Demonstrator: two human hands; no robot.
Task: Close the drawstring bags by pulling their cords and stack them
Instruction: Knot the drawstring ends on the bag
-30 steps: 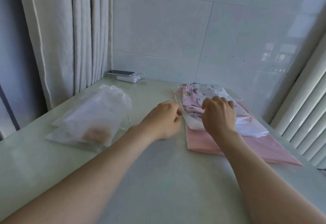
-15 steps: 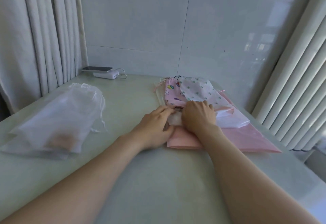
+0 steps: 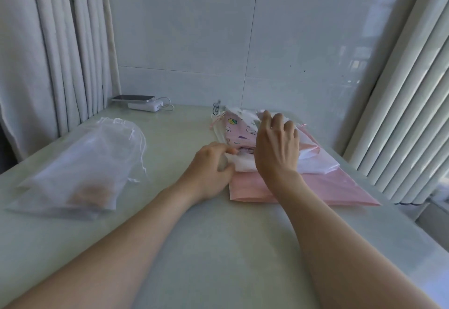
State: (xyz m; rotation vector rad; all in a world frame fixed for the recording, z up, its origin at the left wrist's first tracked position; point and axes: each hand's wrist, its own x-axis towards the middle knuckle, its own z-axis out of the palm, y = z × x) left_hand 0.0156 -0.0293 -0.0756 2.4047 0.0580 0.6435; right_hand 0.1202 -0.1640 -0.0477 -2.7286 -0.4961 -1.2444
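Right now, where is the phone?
In the head view the phone sits at the far left corner of the table, resting on a white power bank, next to the curtain, behind the sheer bag.

Sheer bag (image 3: pixel 80 163), glossy wall tiles (image 3: pixel 194 29)

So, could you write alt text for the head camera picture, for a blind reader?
A person's left hand pinches the edge of a white bag in a pile of bags on a pale table, while the open right hand is above the pile. A translucent drawstring bag lies apart to the left.
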